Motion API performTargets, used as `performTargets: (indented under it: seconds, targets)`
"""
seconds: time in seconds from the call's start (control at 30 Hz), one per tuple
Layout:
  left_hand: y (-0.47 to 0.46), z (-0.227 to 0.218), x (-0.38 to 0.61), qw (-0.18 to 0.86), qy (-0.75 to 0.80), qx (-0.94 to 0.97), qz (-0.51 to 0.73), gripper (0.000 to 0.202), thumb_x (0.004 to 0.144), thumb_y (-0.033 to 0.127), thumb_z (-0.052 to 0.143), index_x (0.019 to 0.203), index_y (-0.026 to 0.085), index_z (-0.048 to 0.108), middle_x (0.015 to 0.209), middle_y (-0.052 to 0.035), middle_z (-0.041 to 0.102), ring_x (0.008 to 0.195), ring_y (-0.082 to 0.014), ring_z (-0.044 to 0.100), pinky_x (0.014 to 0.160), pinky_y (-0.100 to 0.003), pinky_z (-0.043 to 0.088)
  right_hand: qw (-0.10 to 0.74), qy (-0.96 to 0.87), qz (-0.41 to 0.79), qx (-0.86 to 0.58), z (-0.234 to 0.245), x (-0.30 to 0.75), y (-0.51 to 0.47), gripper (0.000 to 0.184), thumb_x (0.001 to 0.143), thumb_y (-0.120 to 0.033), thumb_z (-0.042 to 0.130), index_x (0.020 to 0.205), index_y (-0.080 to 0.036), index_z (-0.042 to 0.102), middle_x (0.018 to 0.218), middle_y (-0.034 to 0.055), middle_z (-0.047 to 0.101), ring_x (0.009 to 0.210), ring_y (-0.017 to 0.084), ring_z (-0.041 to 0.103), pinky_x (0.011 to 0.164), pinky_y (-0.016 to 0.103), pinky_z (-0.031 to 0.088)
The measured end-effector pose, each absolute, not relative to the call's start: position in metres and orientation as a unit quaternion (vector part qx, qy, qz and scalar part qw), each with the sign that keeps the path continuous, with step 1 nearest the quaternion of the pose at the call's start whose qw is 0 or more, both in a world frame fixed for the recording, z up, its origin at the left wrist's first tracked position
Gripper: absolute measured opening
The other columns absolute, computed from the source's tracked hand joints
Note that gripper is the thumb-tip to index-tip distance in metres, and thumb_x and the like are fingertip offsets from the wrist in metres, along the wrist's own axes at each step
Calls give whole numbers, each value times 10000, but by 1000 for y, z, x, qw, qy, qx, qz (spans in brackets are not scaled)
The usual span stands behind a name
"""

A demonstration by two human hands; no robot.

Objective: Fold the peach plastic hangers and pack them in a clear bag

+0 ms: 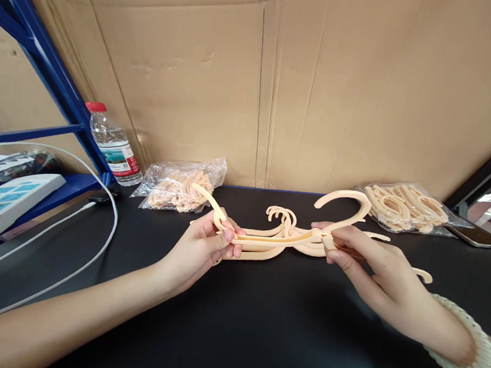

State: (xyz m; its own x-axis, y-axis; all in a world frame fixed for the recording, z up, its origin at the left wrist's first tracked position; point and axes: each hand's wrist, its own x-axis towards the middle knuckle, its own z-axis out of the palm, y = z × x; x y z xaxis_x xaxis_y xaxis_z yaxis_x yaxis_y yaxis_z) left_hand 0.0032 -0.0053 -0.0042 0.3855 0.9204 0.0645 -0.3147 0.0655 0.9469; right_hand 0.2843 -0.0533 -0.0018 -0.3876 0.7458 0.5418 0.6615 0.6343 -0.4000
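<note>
A beige plastic folding clothes hanger (275, 242) is held up between both hands, with its curved hook (357, 203) pointing up on the right side. My left hand (191, 250) is closed, pinching the hanger's left arm near its upturned end. My right hand (377, 268) is closed on the joint just below the hook, thumb in front; part of the hanger behind these fingers is hidden. Just beyond lie several more beige hangers (261, 255), their hooks (284, 212) bunched together. They rest on the black table (251, 332).
Clear bags of beige hanger parts lie at back left (179, 187) and back right (409, 207). A phone (479, 236) sits beside the right bag. At left are a water bottle (114, 148), a white cable (113, 224) and a blue metal frame (45, 77). Cardboard (219, 80) stands behind.
</note>
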Motion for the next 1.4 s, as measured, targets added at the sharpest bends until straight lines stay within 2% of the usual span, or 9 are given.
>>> performTargets:
  seconds: [0.3, 0.43, 0.57, 0.67, 0.77, 0.87, 1.03, 1.13, 1.4]
  targets:
    - [-9, -6, 6, 649, 294, 508, 484, 231, 748, 200, 795, 708, 146, 573, 915, -3, 692, 799, -117, 706, 808, -208, 559, 397, -769, 145, -479, -11, 290, -46, 274, 985, -326, 454, 1255, -285, 440, 825, 3, 628, 754, 189, 626, 633, 298, 501]
    - [-14, -9, 10, 651, 329, 503, 463, 226, 792, 205, 749, 723, 154, 540, 900, -12, 682, 798, -119, 702, 787, -220, 567, 417, -743, 169, -496, -10, 290, -42, 317, 980, -373, 464, 1282, -280, 441, 815, 4, 597, 714, 176, 593, 600, 287, 488]
    - [-28, -13, 14, 614, 332, 609, 377, 211, 834, 204, 672, 714, 168, 502, 888, -39, 670, 722, -148, 704, 655, -257, 586, 393, -746, 173, -509, -4, 291, -38, 303, 982, -409, 443, 1248, -266, 464, 736, -22, 515, 565, 140, 486, 485, 258, 411]
    - [-41, -12, 13, 411, 246, 821, 311, 132, 848, 139, 606, 740, 191, 551, 907, -88, 698, 780, -210, 713, 680, -324, 596, 347, -778, 163, -497, -4, 290, -37, 258, 988, -391, 426, 1193, -246, 488, 773, -10, 536, 639, 154, 545, 556, 269, 444]
    - [-49, -7, 9, 135, 85, 963, 218, 180, 876, 90, 533, 801, 207, 647, 1017, -132, 731, 1045, -279, 670, 930, -407, 541, 305, -809, 156, -478, -9, 288, -38, 240, 997, -343, 395, 1191, -231, 480, 812, 10, 576, 705, 171, 585, 620, 288, 479]
    - [-51, -4, 8, 18, 42, 982, 183, 227, 888, 86, 520, 957, 214, 694, 1129, -121, 717, 1180, -283, 604, 1070, -437, 436, 260, -835, 143, -464, -14, 286, -39, 260, 993, -287, 384, 1224, -219, 481, 902, 47, 616, 785, 193, 600, 681, 323, 506]
    - [-42, -11, 10, 120, 147, 964, 183, 437, 839, 186, 620, 1274, 173, 579, 1303, -172, 613, 1236, -368, 539, 1080, -536, 368, 234, -858, 90, -448, -14, 284, -39, 230, 971, -250, 419, 1145, -223, 566, 1037, 89, 645, 926, 235, 608, 769, 378, 529]
    - [-39, -15, 11, 141, 181, 960, 163, 407, 852, 240, 610, 1253, 174, 585, 1304, -175, 608, 1211, -358, 550, 1073, -526, 360, 228, -866, 57, -442, -14, 284, -36, 201, 960, -250, 445, 1044, -231, 626, 972, 79, 669, 890, 241, 616, 756, 387, 537]
    - [-42, -16, 10, 117, 195, 961, 158, 347, 866, 252, 595, 1205, 180, 614, 1338, -167, 580, 1260, -369, 497, 1060, -522, 374, 214, -872, 23, -439, -22, 283, -32, 269, 965, -167, 389, 1128, -202, 600, 1064, 103, 629, 996, 254, 578, 865, 448, 510]
